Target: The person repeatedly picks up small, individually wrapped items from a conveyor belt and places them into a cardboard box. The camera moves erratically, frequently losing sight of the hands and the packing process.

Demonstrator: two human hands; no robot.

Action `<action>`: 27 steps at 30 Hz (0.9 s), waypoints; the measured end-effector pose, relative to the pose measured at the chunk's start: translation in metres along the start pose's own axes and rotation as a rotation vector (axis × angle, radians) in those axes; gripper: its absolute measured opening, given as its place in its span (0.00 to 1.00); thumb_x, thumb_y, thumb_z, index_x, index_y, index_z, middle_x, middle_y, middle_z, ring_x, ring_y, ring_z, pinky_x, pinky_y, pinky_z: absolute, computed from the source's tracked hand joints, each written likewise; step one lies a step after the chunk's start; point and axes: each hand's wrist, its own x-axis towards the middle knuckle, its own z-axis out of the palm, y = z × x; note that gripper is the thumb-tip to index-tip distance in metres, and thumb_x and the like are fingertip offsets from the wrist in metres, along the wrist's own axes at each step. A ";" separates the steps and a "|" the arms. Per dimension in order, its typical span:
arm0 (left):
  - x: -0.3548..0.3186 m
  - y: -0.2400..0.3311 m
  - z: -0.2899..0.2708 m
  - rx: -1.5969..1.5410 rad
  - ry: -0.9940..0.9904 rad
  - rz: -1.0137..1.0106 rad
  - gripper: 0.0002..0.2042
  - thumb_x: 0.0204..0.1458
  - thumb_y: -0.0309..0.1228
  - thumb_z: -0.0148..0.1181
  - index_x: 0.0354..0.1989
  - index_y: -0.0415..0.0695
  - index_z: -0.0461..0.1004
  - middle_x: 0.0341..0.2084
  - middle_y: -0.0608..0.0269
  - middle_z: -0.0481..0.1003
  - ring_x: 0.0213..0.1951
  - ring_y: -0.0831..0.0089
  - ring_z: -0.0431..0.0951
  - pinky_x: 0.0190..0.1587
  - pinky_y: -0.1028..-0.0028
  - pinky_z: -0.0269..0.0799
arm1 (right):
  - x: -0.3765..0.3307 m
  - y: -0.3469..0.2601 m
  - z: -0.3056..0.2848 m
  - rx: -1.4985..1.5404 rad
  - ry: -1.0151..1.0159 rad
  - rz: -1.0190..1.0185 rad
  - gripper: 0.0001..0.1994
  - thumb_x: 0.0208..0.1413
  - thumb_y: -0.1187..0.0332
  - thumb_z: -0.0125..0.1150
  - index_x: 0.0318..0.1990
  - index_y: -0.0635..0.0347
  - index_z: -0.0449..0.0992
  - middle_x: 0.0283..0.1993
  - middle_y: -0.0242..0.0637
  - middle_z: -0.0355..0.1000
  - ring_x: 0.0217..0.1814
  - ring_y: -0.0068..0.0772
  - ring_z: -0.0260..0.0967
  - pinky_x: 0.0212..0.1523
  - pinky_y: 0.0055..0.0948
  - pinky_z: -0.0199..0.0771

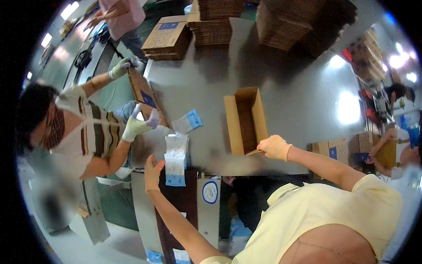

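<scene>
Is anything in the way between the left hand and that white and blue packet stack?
Nothing visible. The left hand sits right beside the stack of white and blue packets at the table edge, with only a thin gap between. The right hand is on the open cardboard box.

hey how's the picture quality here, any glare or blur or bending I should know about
Head view: strong fisheye, so the grey table edges bend and the corners go black; ceiling lights throw bright glare patches on the table at right; the right hand on the open cardboard box is fairly sharp, the left hand near the white-and-blue packets slightly soft.
</scene>
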 end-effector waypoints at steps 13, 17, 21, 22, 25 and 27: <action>-0.027 0.076 0.185 1.189 0.124 0.238 0.38 0.25 0.48 0.74 0.44 0.43 0.62 0.38 0.59 0.68 0.39 0.62 0.72 0.42 0.64 0.68 | -0.021 0.011 -0.021 0.080 0.078 -0.068 0.07 0.51 0.66 0.58 0.34 0.59 0.76 0.33 0.38 0.75 0.35 0.42 0.75 0.33 0.40 0.77; -0.029 0.081 0.185 0.945 0.052 0.269 0.39 0.26 0.43 0.75 0.48 0.40 0.61 0.39 0.59 0.70 0.43 0.62 0.72 0.45 0.65 0.67 | -0.021 0.018 -0.015 0.031 0.118 -0.089 0.07 0.51 0.66 0.57 0.34 0.58 0.76 0.32 0.38 0.75 0.36 0.41 0.76 0.33 0.38 0.77; -0.052 0.105 0.205 0.785 0.051 0.627 0.46 0.26 0.40 0.75 0.57 0.38 0.58 0.44 0.58 0.71 0.45 0.63 0.71 0.48 0.65 0.66 | -0.027 0.024 -0.009 -0.034 0.012 -0.118 0.06 0.50 0.68 0.57 0.33 0.57 0.77 0.33 0.37 0.76 0.35 0.40 0.76 0.32 0.37 0.77; -0.055 0.110 0.216 0.753 -0.030 0.596 0.48 0.27 0.39 0.74 0.60 0.37 0.55 0.46 0.57 0.71 0.47 0.63 0.71 0.51 0.66 0.64 | -0.027 0.026 -0.003 -0.036 0.050 -0.137 0.05 0.49 0.69 0.57 0.32 0.58 0.77 0.33 0.37 0.76 0.35 0.40 0.76 0.32 0.37 0.77; -0.044 0.087 0.256 1.082 0.224 0.769 0.47 0.26 0.40 0.75 0.59 0.37 0.57 0.45 0.58 0.71 0.47 0.64 0.72 0.50 0.67 0.66 | -0.026 0.022 0.003 -0.069 0.099 -0.166 0.05 0.48 0.70 0.58 0.32 0.58 0.77 0.32 0.37 0.76 0.35 0.40 0.76 0.31 0.37 0.77; -0.032 0.097 0.248 0.870 0.043 0.472 0.40 0.31 0.36 0.74 0.55 0.37 0.61 0.41 0.55 0.74 0.42 0.61 0.75 0.46 0.65 0.70 | -0.025 0.018 0.002 -0.072 0.056 -0.114 0.05 0.46 0.71 0.58 0.31 0.58 0.77 0.31 0.37 0.76 0.35 0.41 0.76 0.30 0.38 0.77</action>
